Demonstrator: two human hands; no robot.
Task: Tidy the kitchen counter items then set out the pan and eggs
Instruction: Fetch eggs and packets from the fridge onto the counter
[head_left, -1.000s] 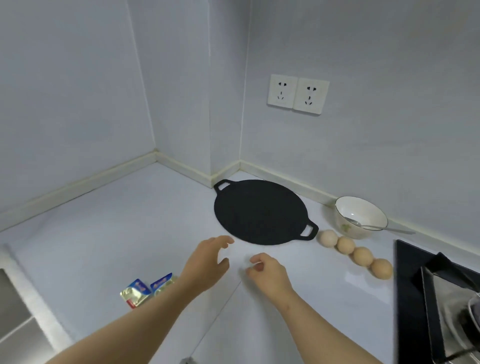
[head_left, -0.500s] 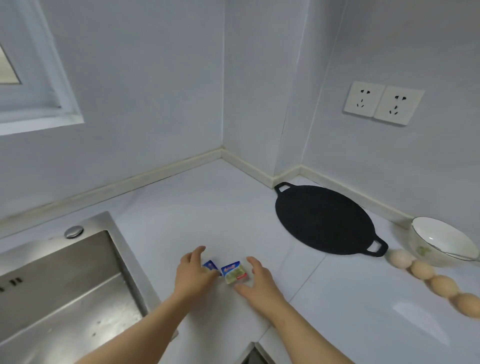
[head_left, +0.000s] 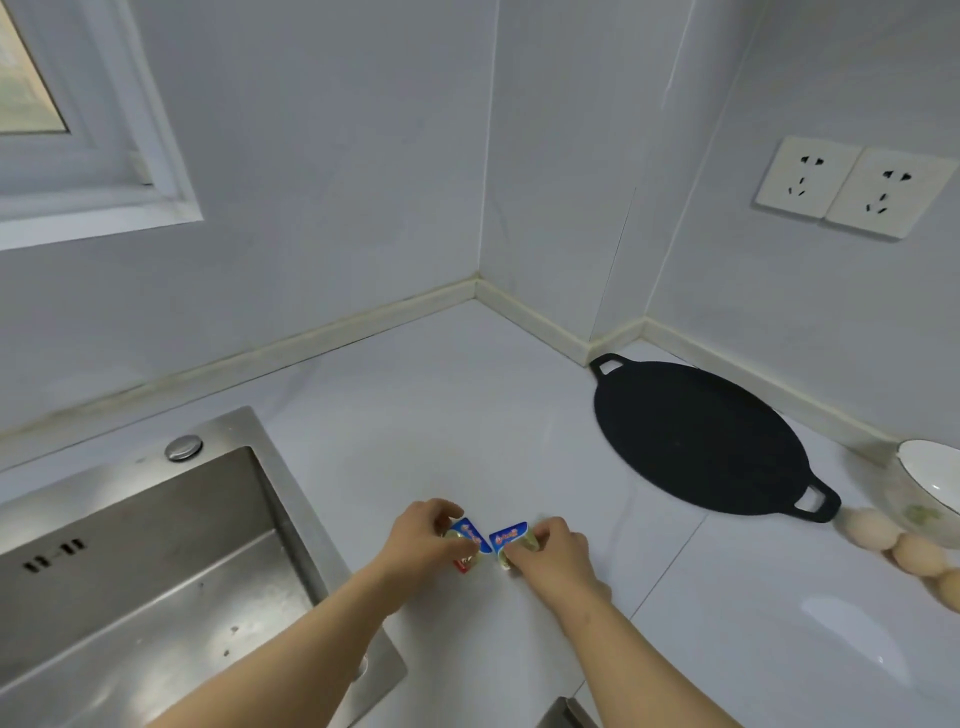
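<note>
While a second ago the hands were reaching, the left hand (head_left: 421, 540) now pinches one packet (head_left: 470, 535) and the right hand (head_left: 556, 556) the other packet (head_left: 509, 538), lower centre: tidying has started. Pan (head_left: 696, 441) lies flat mid-right and the eggs (head_left: 872, 527) sit at the right edge. Bowl (head_left: 930, 483) contents unreadable, sink (head_left: 130, 571) only partly in view.

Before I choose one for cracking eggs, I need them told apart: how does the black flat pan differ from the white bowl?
The black flat round pan is dark, nearly flat, with two loop handles; the white ceramic bowl is pale, deep, with no handle showing. The pan lies fully in view; the bowl is cut by the right edge, beside the brown eggs. Both sit on the white counter.
</note>
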